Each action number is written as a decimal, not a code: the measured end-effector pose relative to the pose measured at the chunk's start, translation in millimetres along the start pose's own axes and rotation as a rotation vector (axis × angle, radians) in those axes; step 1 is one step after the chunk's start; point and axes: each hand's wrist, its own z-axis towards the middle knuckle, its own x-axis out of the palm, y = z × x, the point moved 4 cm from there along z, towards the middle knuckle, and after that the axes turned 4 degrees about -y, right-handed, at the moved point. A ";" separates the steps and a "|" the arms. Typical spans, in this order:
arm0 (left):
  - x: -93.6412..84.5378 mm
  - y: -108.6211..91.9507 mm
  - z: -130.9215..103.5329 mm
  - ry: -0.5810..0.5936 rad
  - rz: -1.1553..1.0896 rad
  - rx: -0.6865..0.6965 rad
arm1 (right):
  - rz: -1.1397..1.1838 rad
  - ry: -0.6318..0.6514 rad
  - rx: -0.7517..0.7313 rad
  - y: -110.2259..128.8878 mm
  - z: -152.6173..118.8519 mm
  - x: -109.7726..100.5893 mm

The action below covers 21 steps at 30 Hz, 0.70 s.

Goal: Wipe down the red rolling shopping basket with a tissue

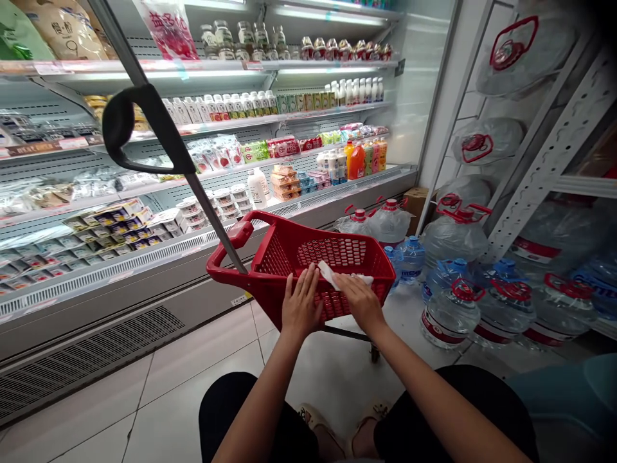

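In front of me stands a red plastic shopping basket (274, 299) on a wheeled frame, with perforated walls. My left hand (299, 312) rests against its near side, fingers stretched out and holding nothing. To the right of it, my right hand (361, 302) presses a white cloth or tissue (328, 274) onto the basket's near rim. Part of the cloth sticks out past the fingers on both sides. A grey pole with a dark looped handle (159, 122) slants up from the basket's left end. No goods show inside the basket.
An open refrigerated display (231, 222) with bottles, cups and packs runs behind and left of the basket. Large water bottles (450, 315) stand on the floor at right, beside a white metal rack (535, 154). My knees and shoes are below the basket on the tiled floor (193, 386).
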 end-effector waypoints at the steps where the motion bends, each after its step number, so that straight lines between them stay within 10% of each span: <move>1: -4.5 7.7 -1.1 -0.014 0.008 -0.005 | -0.014 -0.007 0.017 -14.3 -6.4 -6.1; 8: -18.1 29.8 2.6 -0.088 0.046 -0.125 | -0.049 -0.045 0.162 -77.9 -32.0 -24.3; 17: -13.8 8.4 2.6 -0.072 0.042 -0.120 | 0.143 -0.078 0.023 58.5 30.3 25.2; 21: -26.0 20.1 -0.4 -0.081 0.064 -0.036 | 0.173 -0.112 -0.002 53.4 24.6 16.8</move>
